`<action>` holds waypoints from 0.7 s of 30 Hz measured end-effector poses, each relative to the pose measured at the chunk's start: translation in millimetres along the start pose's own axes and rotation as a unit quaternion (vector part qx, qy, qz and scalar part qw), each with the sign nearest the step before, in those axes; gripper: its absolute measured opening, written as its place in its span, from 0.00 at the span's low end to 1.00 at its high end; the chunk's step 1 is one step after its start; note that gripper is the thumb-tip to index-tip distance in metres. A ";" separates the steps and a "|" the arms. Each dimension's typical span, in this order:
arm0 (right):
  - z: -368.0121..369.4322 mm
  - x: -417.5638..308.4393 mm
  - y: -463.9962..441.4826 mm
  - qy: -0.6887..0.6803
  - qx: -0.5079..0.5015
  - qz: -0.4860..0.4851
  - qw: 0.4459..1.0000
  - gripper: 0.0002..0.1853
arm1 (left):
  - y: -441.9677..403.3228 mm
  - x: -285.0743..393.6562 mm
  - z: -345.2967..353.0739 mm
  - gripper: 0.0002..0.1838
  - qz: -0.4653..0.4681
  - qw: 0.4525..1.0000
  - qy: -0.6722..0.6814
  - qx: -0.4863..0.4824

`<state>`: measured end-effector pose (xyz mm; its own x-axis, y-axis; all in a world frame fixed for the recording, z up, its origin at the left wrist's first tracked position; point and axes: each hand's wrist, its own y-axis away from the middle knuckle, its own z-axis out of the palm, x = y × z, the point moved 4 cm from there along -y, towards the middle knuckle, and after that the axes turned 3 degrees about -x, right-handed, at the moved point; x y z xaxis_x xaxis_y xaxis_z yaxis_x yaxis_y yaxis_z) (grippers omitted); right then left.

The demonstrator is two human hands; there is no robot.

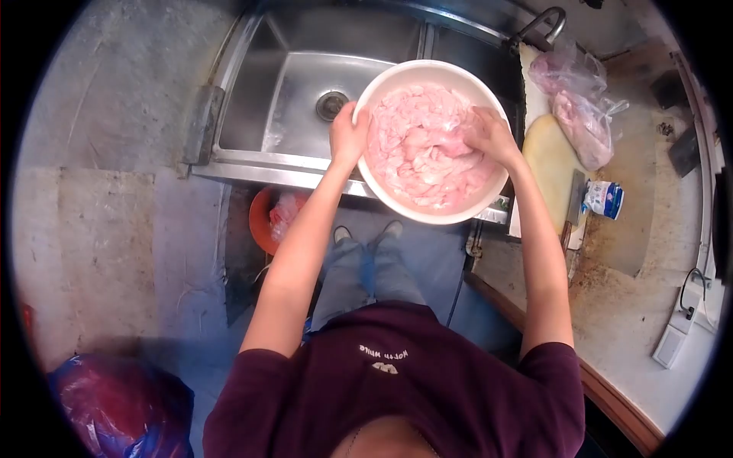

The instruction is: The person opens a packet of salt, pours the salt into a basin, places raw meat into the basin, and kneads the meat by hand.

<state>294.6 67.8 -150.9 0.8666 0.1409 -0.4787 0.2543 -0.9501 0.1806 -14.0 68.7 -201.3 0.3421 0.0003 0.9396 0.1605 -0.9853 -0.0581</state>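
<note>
A large white basin [369, 177] rests over the sink's front edge, filled with pale pink pieces of raw meat [427, 164]. My left hand [350, 139] grips the basin's left rim, its thumb toward the inside. On the right side, my right hand [492, 137] reaches over the rim into the basin. Its fingers curl into the meat and are partly hidden by it.
Behind the basin is a steel sink [305, 76] with a drain [331, 105] and a faucet [553, 23]. To the right are a cutting board [551, 156], a cleaver [576, 197], bagged meat [584, 126] and a blue-white packet [605, 199]. An orange bucket [259, 221] stands below.
</note>
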 end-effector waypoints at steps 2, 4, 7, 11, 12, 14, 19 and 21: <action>19.8 14.5 -13.0 -0.158 -0.009 0.109 0.981 0.45 | -1.5 6.9 4.0 0.17 -0.015 1.000 0.007 -0.011; 52.0 21.2 -34.6 -0.364 -0.047 0.175 0.914 0.51 | 1.5 12.9 2.9 0.18 -0.025 1.000 0.012 -0.015; 50.0 -19.5 -31.4 -0.540 -0.110 0.269 0.790 0.51 | -1.3 15.4 4.2 0.17 -0.019 0.999 0.025 -0.009; 48.5 -59.5 -26.0 -0.458 -0.205 0.065 0.862 0.46 | -0.9 2.3 3.4 0.15 -0.020 0.999 0.043 -0.002; 68.5 -50.0 -24.8 -0.359 -0.179 0.062 0.914 0.43 | 0.7 3.5 3.7 0.15 -0.024 0.999 0.048 -0.001; 82.8 -77.3 -3.0 -0.151 -0.129 0.013 0.980 0.41 | 2.4 6.7 3.2 0.15 -0.039 0.997 0.065 -0.006; 114.4 -123.6 10.0 0.034 -0.100 0.058 0.993 0.34 | 2.8 3.8 3.2 0.15 -0.051 0.994 0.101 0.009; 124.2 -112.9 -6.1 0.040 -0.056 0.075 0.995 0.27 | 2.7 1.6 4.4 0.14 -0.045 0.994 0.099 0.011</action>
<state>141.8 23.1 -204.7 0.9285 0.0264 -0.3703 0.1623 -0.9259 0.3410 -9.0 66.7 -201.5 0.1360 0.0524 0.9893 0.2032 -0.9788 0.0239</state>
